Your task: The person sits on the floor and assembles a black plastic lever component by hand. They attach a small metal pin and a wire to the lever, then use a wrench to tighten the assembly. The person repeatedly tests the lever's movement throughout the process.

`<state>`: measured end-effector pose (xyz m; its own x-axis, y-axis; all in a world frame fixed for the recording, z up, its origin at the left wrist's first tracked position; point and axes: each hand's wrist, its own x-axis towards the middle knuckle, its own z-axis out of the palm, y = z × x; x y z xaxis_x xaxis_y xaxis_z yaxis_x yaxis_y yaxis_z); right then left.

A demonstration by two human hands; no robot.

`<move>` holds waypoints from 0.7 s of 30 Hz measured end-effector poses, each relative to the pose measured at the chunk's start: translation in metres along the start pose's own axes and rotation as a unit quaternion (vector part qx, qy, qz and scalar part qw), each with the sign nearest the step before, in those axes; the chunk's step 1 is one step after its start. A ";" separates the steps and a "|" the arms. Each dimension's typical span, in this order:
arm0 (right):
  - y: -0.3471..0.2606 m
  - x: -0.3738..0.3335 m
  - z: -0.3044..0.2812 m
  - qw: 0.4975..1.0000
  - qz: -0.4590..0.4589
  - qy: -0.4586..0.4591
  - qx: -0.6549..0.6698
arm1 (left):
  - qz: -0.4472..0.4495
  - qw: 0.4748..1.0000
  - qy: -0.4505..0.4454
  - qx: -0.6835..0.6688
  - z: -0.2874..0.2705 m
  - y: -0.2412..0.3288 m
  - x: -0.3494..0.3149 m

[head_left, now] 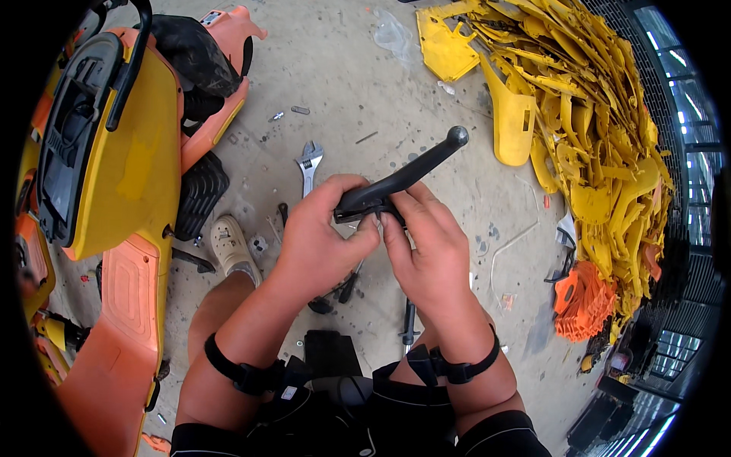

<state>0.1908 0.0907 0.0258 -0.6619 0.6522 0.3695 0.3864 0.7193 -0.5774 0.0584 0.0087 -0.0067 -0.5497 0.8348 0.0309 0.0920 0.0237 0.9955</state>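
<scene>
While left hand (324,236) had fingers clamped around base of black lever (411,169), right hand (434,251) pinched lever's near side, thumb and fingers together. Lever sat above grey floor (343,76), ball tip pointing away and rightward. Adjustable wrench (308,164) lay beyond left hand; yellow panel pile (594,129) stood well apart, right.

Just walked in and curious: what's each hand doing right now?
Left hand: closed, holding the black lever.
Right hand: closed, holding the same lever.
</scene>
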 end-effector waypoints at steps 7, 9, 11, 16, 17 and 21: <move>0.001 0.000 0.002 1.000 -0.011 0.006 -0.004 | 0.001 1.000 -0.005 0.019 -0.001 0.005 0.001; 0.001 -0.001 0.003 1.000 -0.015 0.007 -0.007 | 0.000 1.000 -0.005 0.026 -0.001 0.005 0.001; 0.002 0.000 0.003 1.000 -0.020 0.007 -0.008 | 0.002 0.999 -0.002 0.033 -0.001 0.005 0.000; 0.000 0.001 0.004 1.000 -0.017 0.009 0.005 | 0.001 1.000 0.008 0.027 -0.001 0.001 -0.001; 0.000 0.001 0.005 1.000 -0.017 0.011 0.005 | 0.002 1.000 0.012 0.026 0.000 0.000 -0.002; 0.001 0.000 0.006 1.000 0.003 0.013 0.024 | -0.005 1.000 0.013 0.025 0.001 0.000 -0.003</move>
<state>0.1875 0.0896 0.0209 -0.6424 0.6629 0.3847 0.3591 0.7038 -0.6130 0.0610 0.0071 -0.0069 -0.5724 0.8196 0.0243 0.1274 0.0596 0.9901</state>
